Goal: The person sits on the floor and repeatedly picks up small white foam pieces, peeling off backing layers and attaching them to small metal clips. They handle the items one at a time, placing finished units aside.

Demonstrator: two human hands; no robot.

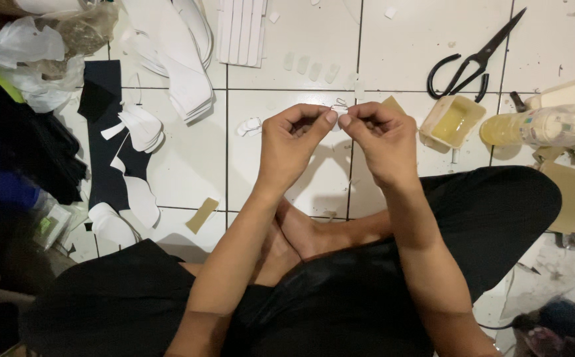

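As hands [337,135] pinch, thin clear strip [340,104]

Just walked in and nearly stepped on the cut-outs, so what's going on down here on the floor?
A person sits cross-legged on the white tiled floor, both hands raised together. The left hand and right hand pinch one small, thin pale piece between their fingertips; what it is cannot be told. Around them lie stacks of white cut shapes, black scissors, a small tub of yellowish liquid and a plastic bottle lying on its side.
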